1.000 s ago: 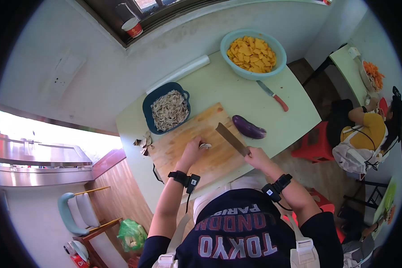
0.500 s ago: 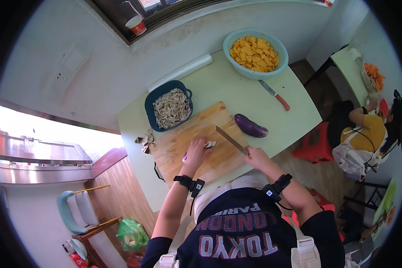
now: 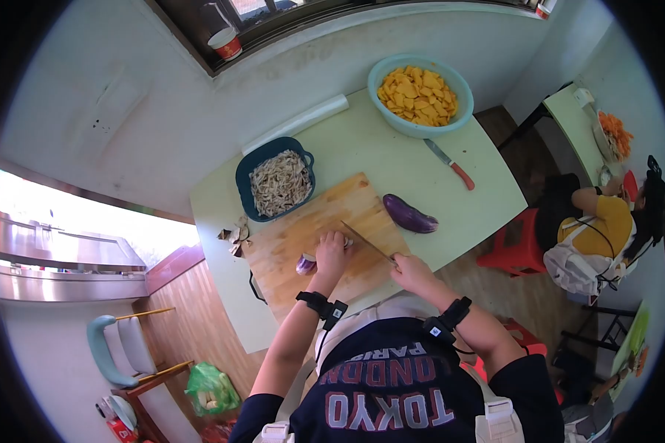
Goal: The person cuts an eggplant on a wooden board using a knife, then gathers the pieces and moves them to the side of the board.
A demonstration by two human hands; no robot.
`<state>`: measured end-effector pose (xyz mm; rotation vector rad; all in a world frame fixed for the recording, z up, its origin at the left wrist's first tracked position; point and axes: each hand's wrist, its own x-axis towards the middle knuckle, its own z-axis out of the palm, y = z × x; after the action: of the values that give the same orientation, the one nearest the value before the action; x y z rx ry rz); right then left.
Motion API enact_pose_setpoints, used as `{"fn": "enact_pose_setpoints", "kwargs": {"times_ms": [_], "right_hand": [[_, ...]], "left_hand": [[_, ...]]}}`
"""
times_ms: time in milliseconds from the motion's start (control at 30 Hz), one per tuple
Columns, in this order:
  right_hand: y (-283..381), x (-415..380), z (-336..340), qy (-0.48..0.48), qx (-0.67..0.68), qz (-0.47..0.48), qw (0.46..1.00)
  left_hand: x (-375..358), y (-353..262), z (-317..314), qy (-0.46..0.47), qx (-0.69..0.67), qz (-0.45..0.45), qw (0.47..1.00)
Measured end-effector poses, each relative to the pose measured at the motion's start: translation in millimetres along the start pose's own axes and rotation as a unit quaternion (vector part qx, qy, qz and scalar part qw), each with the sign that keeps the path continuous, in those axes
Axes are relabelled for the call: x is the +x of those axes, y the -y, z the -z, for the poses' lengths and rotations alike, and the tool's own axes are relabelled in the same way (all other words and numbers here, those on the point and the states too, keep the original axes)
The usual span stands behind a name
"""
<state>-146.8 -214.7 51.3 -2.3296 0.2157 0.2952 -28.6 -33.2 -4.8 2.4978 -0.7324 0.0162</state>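
Note:
My right hand (image 3: 412,270) is wrapped around the handle of a kitchen knife (image 3: 367,241), its blade slanting across the wooden cutting board (image 3: 277,255). Close to the blade, the curled fingers of my left hand (image 3: 334,255) press on pale eggplant slices (image 3: 348,242), mostly covered by the fingers. A cut purple eggplant piece (image 3: 306,263) lies on the board just left of that hand. Past the board's right edge rests a whole eggplant (image 3: 410,214) on the table.
A dark blue basket (image 3: 244,177) of greyish shreds stands behind the board, with dark scraps (image 3: 236,236) beside it. At the back are a light blue basin (image 3: 468,103) of orange slices and a plastic roll (image 3: 295,124). A red-handled knife (image 3: 451,164) lies right. Another person (image 3: 606,229) sits far right.
My left hand has shifted right on the board, off the purple eggplant piece and over the pale slices. The knife has moved left, nearer those fingers. The view has shifted slightly.

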Motion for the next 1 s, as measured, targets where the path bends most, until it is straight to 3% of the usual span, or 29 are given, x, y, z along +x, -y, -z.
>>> {"fn": "enact_pose_setpoints", "kwargs": {"times_ms": [133, 233, 300, 333, 400, 500, 700, 1000], "right_hand": [[-4.6, -8.6, 12.4, 0.025, -0.013, -0.039, 0.999], [-6.4, -8.7, 10.0, 0.032, -0.006, -0.036, 0.999], [-6.4, -8.5, 8.9, 0.025, -0.009, -0.026, 0.999], [-6.3, -8.2, 10.1, 0.027, -0.021, -0.009, 0.999], [-4.8, -6.2, 14.1, 0.026, -0.034, 0.008, 0.999], [-0.5, -3.2, 14.6, 0.043, -0.065, 0.011, 0.997], [-0.9, -4.8, 6.3, 0.043, -0.047, 0.043, 0.997], [12.4, 1.7, 4.9, 0.028, -0.069, 0.043, 0.996]], "left_hand": [[-1.8, 15.9, -8.0, 0.019, 0.012, -0.014, 1.0], [-4.3, 11.4, 11.2, -0.04, -0.06, -0.06, 0.996], [-14.2, -4.9, 26.2, -0.074, -0.034, 0.057, 0.995], [-16.2, -5.1, 25.3, -0.074, -0.034, 0.056, 0.995], [-17.6, -2.8, 19.2, 0.003, -0.111, 0.114, 0.987], [-16.2, 6.3, 3.2, -0.016, -0.119, 0.076, 0.99], [-24.6, 1.1, 3.5, -0.086, -0.202, 0.095, 0.971], [-22.3, -1.4, 3.4, -0.1, -0.144, 0.048, 0.983]]}}
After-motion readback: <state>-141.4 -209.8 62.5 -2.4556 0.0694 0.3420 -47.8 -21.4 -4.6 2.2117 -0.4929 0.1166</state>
